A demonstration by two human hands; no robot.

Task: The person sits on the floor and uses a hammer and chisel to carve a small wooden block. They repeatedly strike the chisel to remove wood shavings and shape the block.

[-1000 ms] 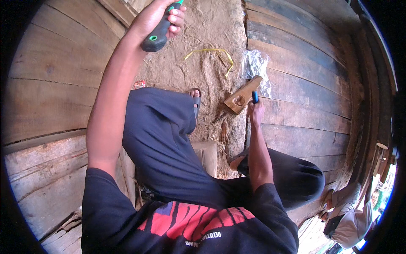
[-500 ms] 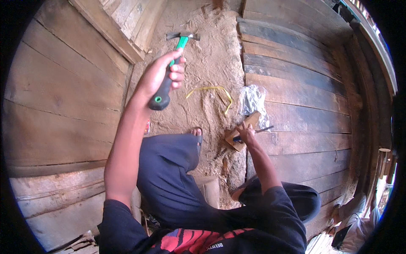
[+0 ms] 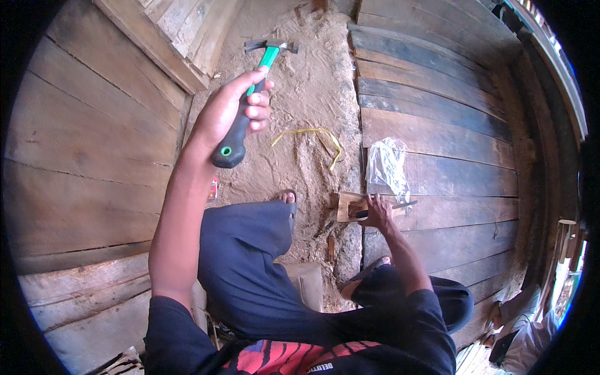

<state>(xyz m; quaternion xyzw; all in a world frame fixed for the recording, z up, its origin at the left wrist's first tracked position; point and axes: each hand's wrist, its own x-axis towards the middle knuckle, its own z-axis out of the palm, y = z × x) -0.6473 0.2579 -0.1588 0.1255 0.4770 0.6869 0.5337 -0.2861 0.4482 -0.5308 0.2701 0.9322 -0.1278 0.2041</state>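
My left hand (image 3: 240, 103) is wrapped round the black grip of a claw hammer (image 3: 269, 56), raised with its metal head away from me. The hammer's neck is green. At the edge of the plank platform, my right hand (image 3: 379, 212) grips a light brown wooden block (image 3: 345, 206) that has a dark recess in it. A slim dark bar (image 3: 406, 205) sticks out to the right from under that hand; how it joins the block is hidden. Just beyond the hand, a crumpled clear plastic bag (image 3: 387, 164) lies on the planks.
A yellow strap (image 3: 307, 131) lies curved on the sandy ground (image 3: 300, 87). To the right stretches the plank platform (image 3: 437, 137); wooden boards (image 3: 94, 144) stand at the left. Part of a person in pale clothing (image 3: 525, 334) shows at the lower right.
My right hand has come nearer to me, and the block has turned from slanting to nearly level. The plastic bag lies flatter and apart from the block. The hammer has shifted slightly left.
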